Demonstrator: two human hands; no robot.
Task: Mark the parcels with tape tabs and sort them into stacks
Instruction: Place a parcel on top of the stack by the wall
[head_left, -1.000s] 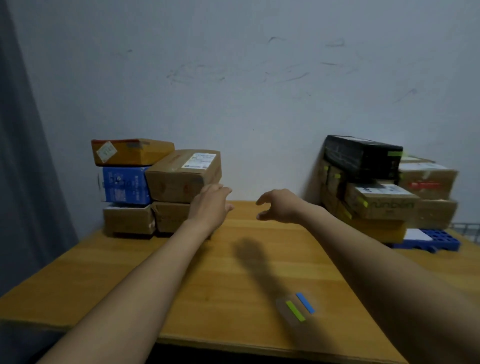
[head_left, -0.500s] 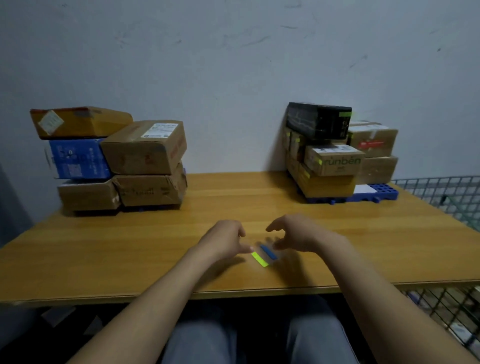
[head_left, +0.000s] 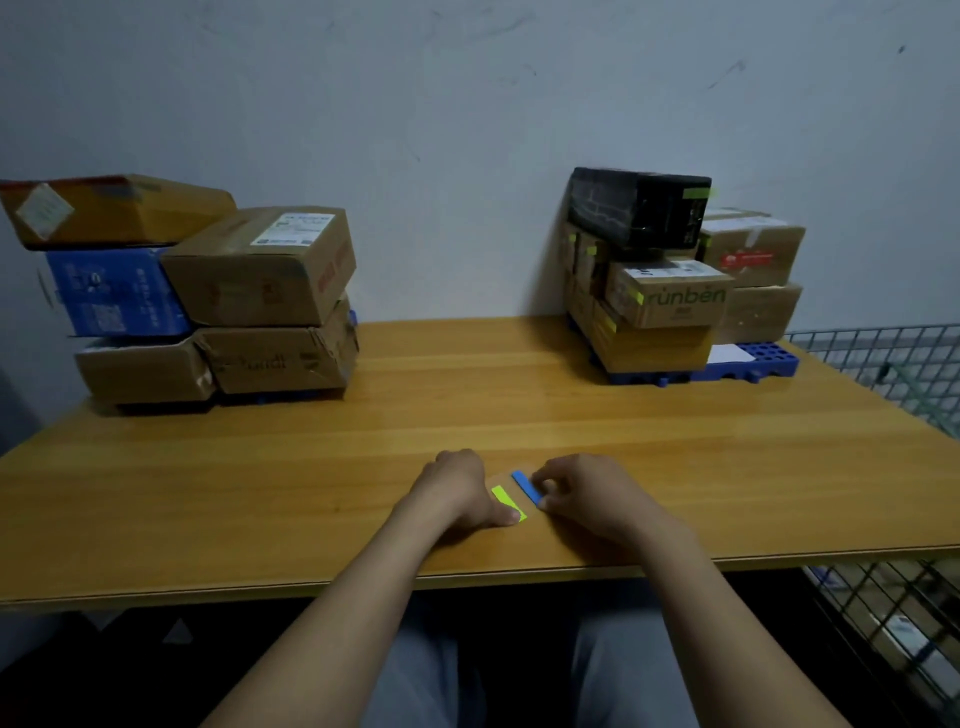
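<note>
Down near the front edge of the wooden table, both hands meet over two short tape tabs that lie side by side, slanted, on what looks like a pale clear backing. The left hand has its fingers curled under, and its thumb lies flat on the near end of the yellow-green tape tab; I cannot tell whether it grips the tab or only presses it down. The right hand is also curled, with its fingertips closed on the near end of the blue tape tab, apparently pinching it. The two tabs sit just apart, between the hands. At the far left of the table, against the wall, stands the left stack of parcels: a blue box under a tilted orange-brown box, and beside them a brown carton with a white label on top of a dented carton. Well apart from it, at the far right, the right stack rests on a blue plastic pallet. A black box tops this stack, above a carton printed "runben", with more brown cartons behind and below. Small yellow-green tabs show on several parcels of this stack, one at the upper corner of the black box. A wire mesh basket stands beyond the table's right edge.
</note>
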